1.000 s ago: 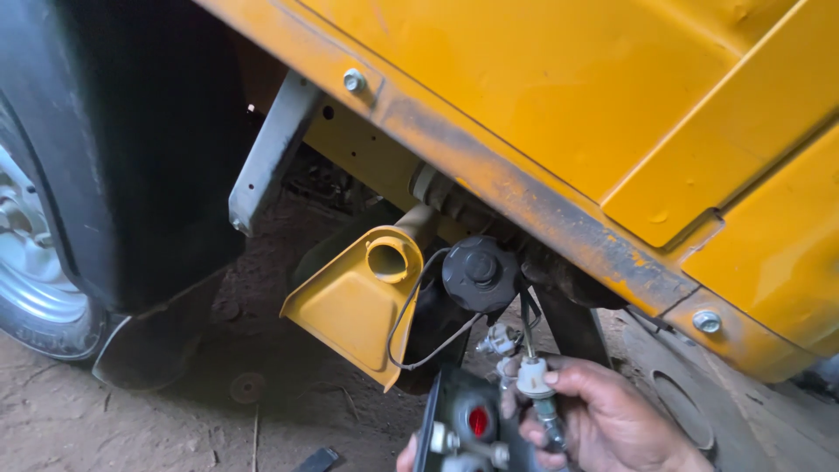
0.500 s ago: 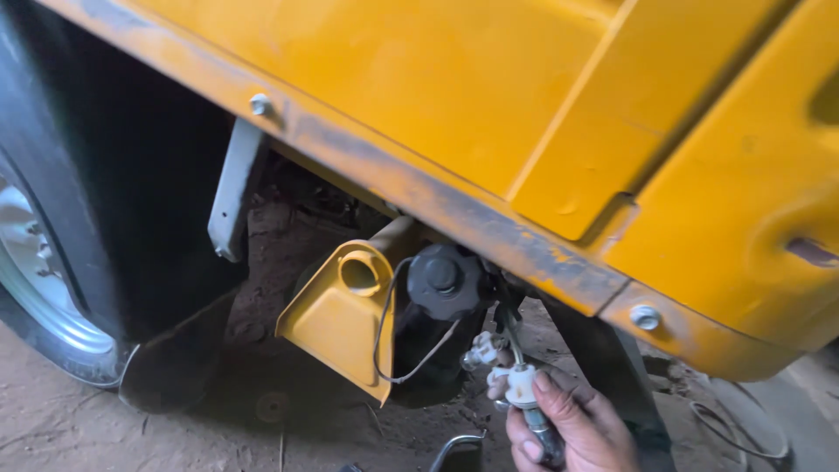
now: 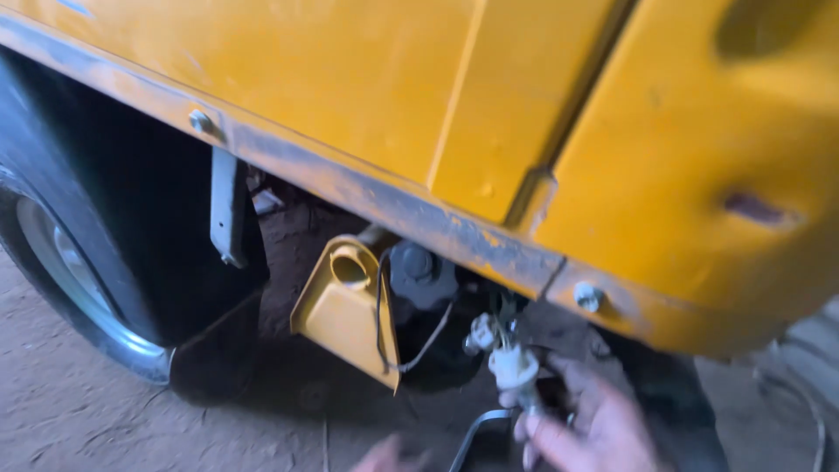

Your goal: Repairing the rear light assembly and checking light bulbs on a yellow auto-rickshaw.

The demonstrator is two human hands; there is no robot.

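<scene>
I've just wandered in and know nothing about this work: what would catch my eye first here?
The big yellow vehicle body fills the top of the view, its lower edge scuffed. Beneath it hangs a yellow funnel-shaped bracket, with a black wheel at left. At the bottom, the right hand holds a small white connector on wires.

Yellow vehicle body (image 3: 367,96), black tyre (image 3: 61,262), yellow bracket (image 3: 345,319), dirt floor (image 3: 79,428).
</scene>
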